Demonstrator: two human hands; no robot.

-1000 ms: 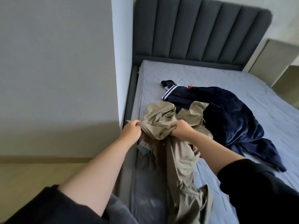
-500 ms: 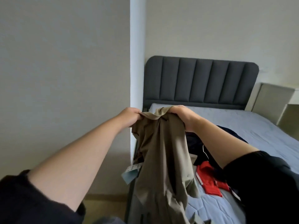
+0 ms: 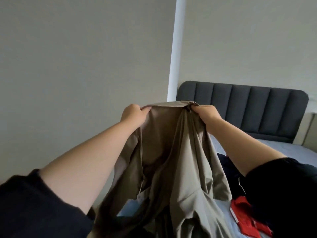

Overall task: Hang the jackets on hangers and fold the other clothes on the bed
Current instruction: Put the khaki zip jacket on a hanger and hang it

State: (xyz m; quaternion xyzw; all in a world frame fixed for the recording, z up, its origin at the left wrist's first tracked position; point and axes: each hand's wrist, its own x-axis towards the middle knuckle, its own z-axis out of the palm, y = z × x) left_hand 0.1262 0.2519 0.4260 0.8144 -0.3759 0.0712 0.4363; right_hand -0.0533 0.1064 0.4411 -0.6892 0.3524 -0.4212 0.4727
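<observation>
1. Nearest to me, both forearms come out of black sleeves (image 3: 42, 203) and reach forward and up.

2. The task item in hand is a khaki woven-fabric garment (image 3: 180, 160). It hangs in the air between the arms over the near left edge of the bed, and its lower folds drop out of view at the bottom. I cannot tell from this view whether it is a jacket.

3. Near right, a crumpled red cloth garment (image 3: 245, 212) lies on the bed. A dark navy garment (image 3: 226, 165) lies just beyond it, partly hidden by the right arm. Neither is folded.

4. Grip: the left hand (image 3: 133, 115) has its fingers curled over the left end of the khaki garment's top band. The right hand (image 3: 206, 114) pinches the right end in a closed fist, and the band is stretched level between them.

5. Progress, in my judgement: early. I see no hanger, nothing hung and nothing folded. The khaki piece is being spread for inspection or a first fold, and at least the two pieces on the bed remain.

6. Surface: a blue-grey quilted mattress (image 3: 283, 152), uncovered at the far right.

7. Room: a dark grey channel-padded headboard (image 3: 248, 107) stands at the far end, with a beige panel (image 3: 311, 131) at its right. A plain grey-white wall (image 3: 85, 57) fills the left, ending at a white vertical corner strip (image 3: 176, 48).
</observation>
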